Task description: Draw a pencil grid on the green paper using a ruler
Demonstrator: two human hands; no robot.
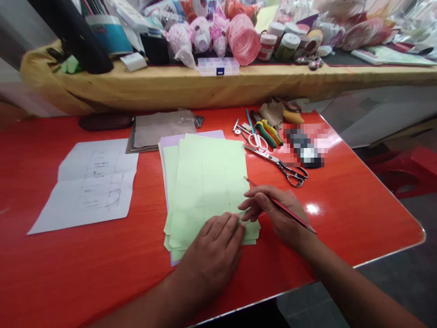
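Observation:
A stack of light green paper sheets (208, 182), with purple sheets (218, 134) showing at its edges, lies in the middle of the red table. Faint ruled lines cross the top sheet. My left hand (215, 246) rests on the sheet's lower right, its fingers close together; whether something thin is under them is hard to see. Between the thumb and fingers of my right hand (273, 209) sits a dark red pencil (290, 214), slanting across the hand. My right fingertips are beside my left ones, over the sheet's right edge.
A creased white paper with a drawn sketch (99, 182) lies left. Large scissors (278, 161), white-handled scissors (257, 141), pliers (268, 130) and a blurred-out dark object (305, 148) lie right. Behind are brown sheets (157, 130), a dark case (105, 121) and a crowded shelf (164, 84).

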